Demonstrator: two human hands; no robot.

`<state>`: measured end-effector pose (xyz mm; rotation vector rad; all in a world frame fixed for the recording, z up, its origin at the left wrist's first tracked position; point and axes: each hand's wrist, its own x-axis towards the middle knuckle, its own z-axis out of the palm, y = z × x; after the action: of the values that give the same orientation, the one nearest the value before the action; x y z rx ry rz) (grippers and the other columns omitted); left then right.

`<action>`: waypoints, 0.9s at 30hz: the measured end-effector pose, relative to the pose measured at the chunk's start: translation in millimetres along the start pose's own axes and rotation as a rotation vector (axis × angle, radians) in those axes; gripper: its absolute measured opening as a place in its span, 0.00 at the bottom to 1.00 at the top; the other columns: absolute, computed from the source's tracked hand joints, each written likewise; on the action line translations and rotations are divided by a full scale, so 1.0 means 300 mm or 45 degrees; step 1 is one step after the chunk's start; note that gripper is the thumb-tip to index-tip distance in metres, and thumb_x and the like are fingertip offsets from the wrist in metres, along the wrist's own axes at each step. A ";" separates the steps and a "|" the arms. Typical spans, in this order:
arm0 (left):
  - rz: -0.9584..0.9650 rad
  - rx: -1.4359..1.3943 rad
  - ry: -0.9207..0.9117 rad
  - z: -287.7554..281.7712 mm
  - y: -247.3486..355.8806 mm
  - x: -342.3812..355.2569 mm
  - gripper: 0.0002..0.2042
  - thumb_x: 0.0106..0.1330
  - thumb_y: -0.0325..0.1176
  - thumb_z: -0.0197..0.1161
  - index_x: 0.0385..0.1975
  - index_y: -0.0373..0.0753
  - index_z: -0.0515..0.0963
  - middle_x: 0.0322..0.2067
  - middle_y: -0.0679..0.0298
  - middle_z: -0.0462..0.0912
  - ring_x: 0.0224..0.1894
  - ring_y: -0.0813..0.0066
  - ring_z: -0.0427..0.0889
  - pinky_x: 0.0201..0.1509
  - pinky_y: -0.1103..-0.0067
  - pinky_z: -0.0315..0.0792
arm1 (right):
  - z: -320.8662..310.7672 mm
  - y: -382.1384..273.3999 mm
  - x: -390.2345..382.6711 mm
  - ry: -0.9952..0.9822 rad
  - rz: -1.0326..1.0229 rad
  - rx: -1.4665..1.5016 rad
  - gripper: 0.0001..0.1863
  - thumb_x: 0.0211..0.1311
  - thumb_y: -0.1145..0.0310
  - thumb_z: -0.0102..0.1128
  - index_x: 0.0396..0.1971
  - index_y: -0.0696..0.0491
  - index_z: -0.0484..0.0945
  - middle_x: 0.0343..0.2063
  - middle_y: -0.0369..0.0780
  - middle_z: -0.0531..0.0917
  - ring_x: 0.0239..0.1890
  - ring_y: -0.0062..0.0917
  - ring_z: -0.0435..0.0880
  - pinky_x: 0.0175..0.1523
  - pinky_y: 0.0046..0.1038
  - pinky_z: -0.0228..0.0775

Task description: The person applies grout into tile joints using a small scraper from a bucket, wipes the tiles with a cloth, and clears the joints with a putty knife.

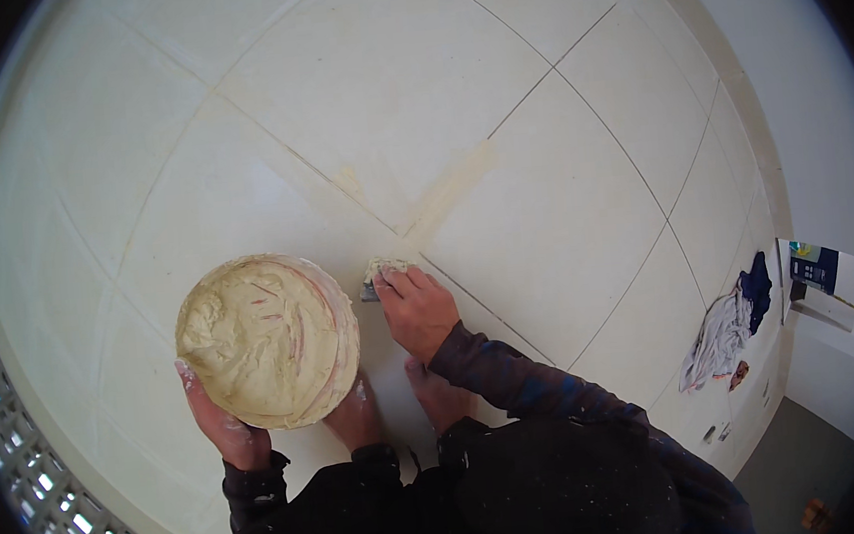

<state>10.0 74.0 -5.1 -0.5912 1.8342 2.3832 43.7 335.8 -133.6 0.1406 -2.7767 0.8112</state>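
My left hand (227, 428) grips the side of a round bucket (349, 318), its fingers mostly hidden under and behind the wall. Thick cream-coloured grout (253, 346) fills the bucket and is smeared up to the rim. In my right hand (419, 313) is a small flat spreader (368, 294) with a grey edge, pinched between the fingers and largely covered by them. A lump of grout (387, 266) sits on the spreader. The hand is low over the pale floor tiles (312, 211), close to a tile joint. Smeared grout (451, 193) covers the joint just ahead of it.
Dark joint lines (610, 150) run between tiles on the right; paler joints lie on the left. A crumpled grey cloth (719, 339) lies near the right wall. A perforated block screen (48, 483) borders the left. My bare feet (439, 399) are just behind my right hand.
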 end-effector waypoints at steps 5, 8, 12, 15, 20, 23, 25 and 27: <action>0.169 0.269 -0.046 -0.018 -0.007 -0.005 0.25 0.87 0.47 0.37 0.67 0.32 0.67 0.61 0.56 0.76 0.61 0.67 0.78 0.68 0.68 0.73 | -0.140 0.168 0.092 0.005 0.435 0.477 0.14 0.63 0.71 0.65 0.48 0.58 0.85 0.42 0.48 0.88 0.45 0.44 0.85 0.52 0.39 0.78; 0.142 0.158 -0.061 -0.032 -0.012 0.001 0.25 0.87 0.47 0.37 0.67 0.33 0.66 0.61 0.56 0.76 0.61 0.68 0.77 0.68 0.69 0.73 | -0.256 0.442 0.269 0.350 0.429 0.100 0.14 0.62 0.72 0.65 0.47 0.58 0.85 0.42 0.47 0.88 0.45 0.44 0.85 0.52 0.38 0.78; 0.093 0.118 -0.039 -0.035 -0.010 0.003 0.25 0.87 0.48 0.37 0.67 0.33 0.66 0.62 0.56 0.76 0.62 0.68 0.77 0.68 0.68 0.72 | -0.226 0.566 0.342 0.293 0.358 -0.340 0.13 0.59 0.74 0.65 0.45 0.58 0.84 0.42 0.43 0.86 0.46 0.41 0.82 0.52 0.36 0.78; 0.092 0.155 -0.056 -0.023 -0.002 0.001 0.25 0.87 0.49 0.37 0.67 0.34 0.66 0.62 0.56 0.75 0.63 0.68 0.77 0.69 0.68 0.72 | -0.116 0.421 0.235 0.190 0.197 -0.363 0.14 0.58 0.75 0.65 0.45 0.57 0.84 0.43 0.41 0.85 0.46 0.38 0.81 0.52 0.35 0.78; 0.036 0.098 0.015 0.011 0.011 -0.007 0.24 0.86 0.46 0.38 0.65 0.33 0.68 0.60 0.57 0.77 0.61 0.68 0.78 0.68 0.68 0.73 | -0.007 0.034 0.007 -0.063 0.039 0.014 0.15 0.57 0.74 0.63 0.45 0.58 0.83 0.43 0.41 0.84 0.45 0.36 0.81 0.51 0.35 0.77; 0.074 0.091 -0.031 0.023 0.015 -0.010 0.24 0.87 0.47 0.36 0.65 0.33 0.68 0.60 0.57 0.77 0.61 0.68 0.78 0.68 0.69 0.72 | -0.007 -0.128 -0.103 -0.213 0.041 0.321 0.15 0.57 0.72 0.63 0.45 0.58 0.83 0.42 0.41 0.84 0.46 0.38 0.81 0.52 0.37 0.76; 0.059 0.108 0.048 0.022 0.015 -0.009 0.25 0.86 0.47 0.36 0.66 0.34 0.68 0.61 0.57 0.77 0.62 0.68 0.78 0.69 0.68 0.72 | -0.025 -0.142 -0.133 -0.326 0.123 0.551 0.14 0.59 0.73 0.63 0.45 0.58 0.83 0.42 0.43 0.85 0.45 0.39 0.81 0.52 0.37 0.76; 0.033 0.127 0.036 0.015 0.014 -0.008 0.25 0.86 0.48 0.37 0.66 0.34 0.67 0.61 0.58 0.76 0.62 0.68 0.77 0.69 0.68 0.72 | -0.076 -0.062 -0.132 -0.445 0.299 0.788 0.13 0.63 0.74 0.63 0.47 0.58 0.85 0.41 0.45 0.87 0.44 0.39 0.83 0.51 0.35 0.77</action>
<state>9.9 77.3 0.5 -0.5981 1.9710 2.2940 89.6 333.6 -115.6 0.0671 -2.7719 1.8481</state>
